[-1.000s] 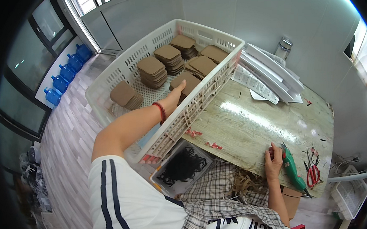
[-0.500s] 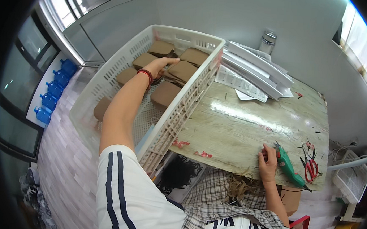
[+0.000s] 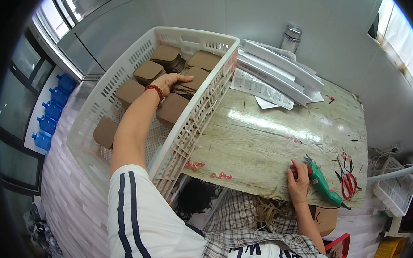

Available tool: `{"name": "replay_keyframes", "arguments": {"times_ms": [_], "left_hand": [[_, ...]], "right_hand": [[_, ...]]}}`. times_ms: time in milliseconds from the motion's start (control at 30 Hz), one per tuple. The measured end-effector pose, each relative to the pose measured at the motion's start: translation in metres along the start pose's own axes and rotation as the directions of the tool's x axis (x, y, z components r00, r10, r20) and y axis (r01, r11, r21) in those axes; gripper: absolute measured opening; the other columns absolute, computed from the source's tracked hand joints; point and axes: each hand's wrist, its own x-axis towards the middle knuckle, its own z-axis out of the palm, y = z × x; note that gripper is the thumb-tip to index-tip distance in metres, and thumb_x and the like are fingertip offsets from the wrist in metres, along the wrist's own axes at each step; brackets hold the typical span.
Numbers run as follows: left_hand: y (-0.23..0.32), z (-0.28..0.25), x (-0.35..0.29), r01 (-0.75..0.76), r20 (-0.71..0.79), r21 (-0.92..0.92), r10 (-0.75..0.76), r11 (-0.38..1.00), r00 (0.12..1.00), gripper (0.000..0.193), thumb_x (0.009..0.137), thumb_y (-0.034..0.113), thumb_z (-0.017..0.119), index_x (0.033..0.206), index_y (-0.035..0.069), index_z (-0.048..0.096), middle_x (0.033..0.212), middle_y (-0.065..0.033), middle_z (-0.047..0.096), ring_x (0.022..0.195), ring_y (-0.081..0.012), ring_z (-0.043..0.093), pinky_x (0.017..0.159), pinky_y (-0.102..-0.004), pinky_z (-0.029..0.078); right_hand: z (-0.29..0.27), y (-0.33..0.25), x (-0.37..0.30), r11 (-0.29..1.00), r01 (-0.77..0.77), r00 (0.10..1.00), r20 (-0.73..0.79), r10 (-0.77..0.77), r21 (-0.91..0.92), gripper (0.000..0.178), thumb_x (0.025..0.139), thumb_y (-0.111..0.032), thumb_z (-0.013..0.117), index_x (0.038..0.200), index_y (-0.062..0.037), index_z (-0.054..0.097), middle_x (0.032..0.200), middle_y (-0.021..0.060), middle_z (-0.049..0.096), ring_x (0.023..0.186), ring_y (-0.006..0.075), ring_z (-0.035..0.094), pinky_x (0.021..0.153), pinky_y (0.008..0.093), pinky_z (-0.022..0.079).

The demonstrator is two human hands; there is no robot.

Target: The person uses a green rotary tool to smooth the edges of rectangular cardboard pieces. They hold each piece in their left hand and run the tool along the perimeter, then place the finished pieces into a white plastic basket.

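Observation:
My left hand [image 3: 171, 83], with a red bead bracelet at the wrist, reaches into a white plastic crate [image 3: 76, 128]. Its thumb lies on top of a stack of brown rounded-square pads [image 3: 198, 76] by the crate's right wall; the other fingers are partly hidden at the stack's side. More brown pad stacks [image 3: 148, 70] stand around it in the crate. On the table, my right hand [image 3: 299, 182] rests with loosely bent fingers and nothing visible in it. Just right of it lies a green electric cutter [image 3: 325, 186], apart from red-handled scissors [image 3: 349, 184].
The wood-patterned table [image 3: 262, 151] carries white papers and folders [image 3: 281, 72] at the back, near a metal-lidded jar [image 3: 291, 38]. A box of black strands [image 3: 195, 199] sits below the table's front edge. Blue water bottles [image 3: 51, 110] line the left wall.
My left hand has shifted slightly nearer and left, now with its thumb on the brown stack. The view has moved a little; my right hand stays beside the cutter.

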Motion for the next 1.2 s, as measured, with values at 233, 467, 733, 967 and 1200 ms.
{"name": "replay_keyframes", "arguments": {"times_ms": [233, 467, 733, 967, 1200], "left_hand": [[0.011, 0.009, -0.017, -0.008, 0.053, 0.013, 0.007, 1.0, 0.999, 0.038, 0.074, 0.019, 0.083, 0.103, 0.0, 0.067, 0.106, -0.0143, 0.069, 0.095, -0.0271, 0.066, 0.088, -0.0409, 0.052], [0.012, 0.012, -0.021, -0.066, 0.051, -0.024, 0.067, 0.998, 0.996, 0.035, 0.074, 0.014, 0.081, 0.103, 0.0, 0.067, 0.104, -0.0147, 0.069, 0.094, -0.0271, 0.067, 0.088, -0.0402, 0.053], [0.023, 0.035, -0.04, -0.226, -0.008, 0.0, 0.226, 0.974, 0.974, 0.031, 0.075, 0.006, 0.075, 0.102, -0.005, 0.064, 0.096, -0.0168, 0.07, 0.081, -0.0267, 0.07, 0.076, -0.0392, 0.059], [0.045, 0.034, -0.07, -0.477, -0.026, 0.117, 0.482, 0.871, 0.876, 0.043, 0.073, 0.004, 0.076, 0.11, -0.005, 0.056, 0.099, -0.0154, 0.065, 0.086, -0.0246, 0.067, 0.076, -0.0353, 0.058], [0.125, 0.039, -0.175, -0.688, 0.2, 0.529, 0.715, 0.497, 0.67, 0.059, 0.074, 0.015, 0.076, 0.125, 0.0, 0.05, 0.114, -0.0099, 0.06, 0.101, -0.0196, 0.061, 0.09, -0.0304, 0.049]], "right_hand": [[0.001, 0.002, 0.001, 0.998, 0.052, 0.998, -0.038, -0.053, -0.032, 0.037, 0.085, 0.002, 0.064, 0.121, -0.003, 0.06, 0.096, 0.0074, 0.058, 0.076, 0.0153, 0.057, 0.066, 0.0262, 0.049], [0.002, 0.002, 0.001, 0.999, 0.041, 0.998, -0.037, -0.042, -0.009, 0.036, 0.084, 0.003, 0.063, 0.12, -0.0021, 0.06, 0.094, 0.008, 0.057, 0.075, 0.0159, 0.057, 0.066, 0.0265, 0.049], [0.0, 0.002, 0.001, 1.0, 0.029, 0.999, -0.041, -0.029, 0.0, 0.037, 0.083, 0.003, 0.064, 0.119, -0.0018, 0.06, 0.093, 0.0085, 0.057, 0.074, 0.0164, 0.058, 0.066, 0.0264, 0.049], [-0.001, 0.002, -0.001, 0.998, 0.052, 0.998, -0.039, -0.052, 0.017, 0.035, 0.084, 0.001, 0.063, 0.119, -0.0021, 0.06, 0.093, 0.0085, 0.058, 0.076, 0.0175, 0.058, 0.067, 0.0277, 0.049], [-0.001, 0.008, -0.003, 0.995, 0.089, 0.992, -0.089, -0.084, 0.051, 0.035, 0.083, -0.002, 0.066, 0.118, -0.0025, 0.06, 0.091, 0.0098, 0.057, 0.077, 0.0201, 0.059, 0.068, 0.0292, 0.05]]}}
